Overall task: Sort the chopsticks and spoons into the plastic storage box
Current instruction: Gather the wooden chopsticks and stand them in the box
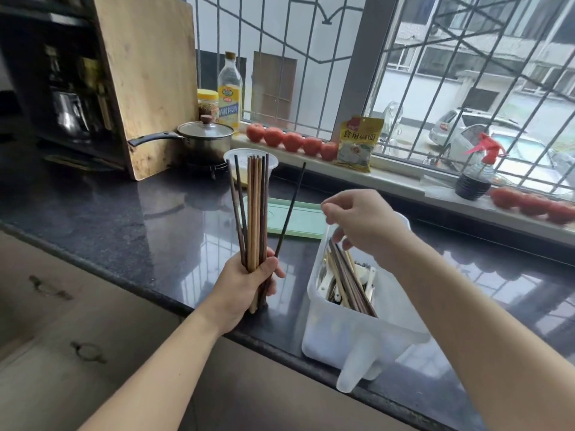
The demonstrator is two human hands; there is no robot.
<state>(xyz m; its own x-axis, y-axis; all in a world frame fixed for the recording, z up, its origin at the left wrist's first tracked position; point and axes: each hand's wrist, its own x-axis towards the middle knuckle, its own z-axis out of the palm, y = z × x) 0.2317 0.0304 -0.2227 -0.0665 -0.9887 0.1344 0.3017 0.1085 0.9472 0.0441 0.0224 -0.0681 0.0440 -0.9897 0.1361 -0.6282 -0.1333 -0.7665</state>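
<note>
My left hand (pixel 249 283) grips a bundle of several chopsticks (pixel 253 209) upright above the dark counter, light wooden ones in the middle and dark ones around them. One dark chopstick (pixel 291 209) leans out to the right from the same grip. A translucent white plastic storage box (pixel 351 334) stands at the counter's front edge to the right. More chopsticks (pixel 348 278) and white spoons (pixel 326 281) lie inside it. My right hand (pixel 364 223) hovers over the box's far end, fingers loosely curled downward near the chopstick tips; I see nothing held in it.
A pale green lid (pixel 298 220) lies flat behind the box. A clear round tub (pixel 249 163), a lidded saucepan (pixel 203 140) and a wooden cutting board (pixel 149 82) stand at the back left. Tomatoes (pixel 292 141), a packet and a spray bottle (pixel 476 178) line the windowsill.
</note>
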